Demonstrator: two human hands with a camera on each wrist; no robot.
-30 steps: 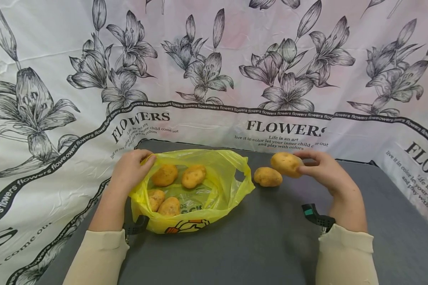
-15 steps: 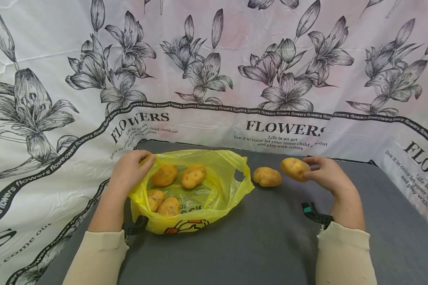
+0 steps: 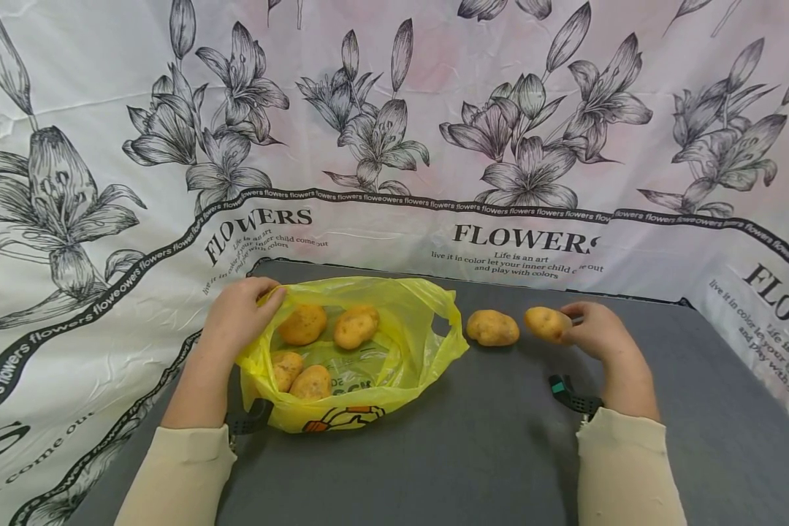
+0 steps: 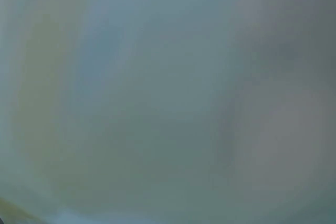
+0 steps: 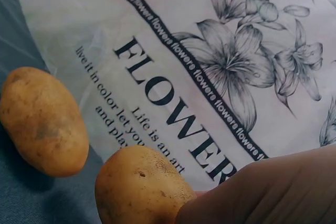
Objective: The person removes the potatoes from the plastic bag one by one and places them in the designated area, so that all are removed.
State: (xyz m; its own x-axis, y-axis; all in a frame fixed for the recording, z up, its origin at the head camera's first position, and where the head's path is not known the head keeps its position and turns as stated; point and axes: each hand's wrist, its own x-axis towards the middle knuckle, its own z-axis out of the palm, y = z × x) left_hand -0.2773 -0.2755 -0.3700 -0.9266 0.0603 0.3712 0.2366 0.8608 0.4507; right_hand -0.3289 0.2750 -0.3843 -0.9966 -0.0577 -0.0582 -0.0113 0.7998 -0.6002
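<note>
A yellow plastic bag (image 3: pixel 427 358) stands wide at its mouth on the left half of the table, with several potatoes (image 3: pixel 357 326) inside. My left hand (image 3: pixel 239 310) pinches the bag's left rim between thumb and fingers. On the right, my right hand (image 3: pixel 595 329) grips a potato (image 3: pixel 546 324) at its right end, at or just above the tabletop; I cannot tell which. Another potato (image 3: pixel 493 328) lies on the table between the bag and the held one. The right wrist view has the held potato (image 5: pixel 139 184) low and the lying potato (image 5: pixel 44 121) to its left. The left wrist view is only a blur.
The dark grey table (image 3: pixel 473 453) runs back to a white cloth wall (image 3: pixel 394 234) printed with flowers and lettering. That cloth also closes in the left and right sides. A black wrist camera mount (image 3: pixel 573 394) sits on the right forearm, another (image 3: pixel 250 418) on the left.
My right hand has moved to the right and down with its potato, from above the lying potato to beside it. The left hand and the bag stay put.
</note>
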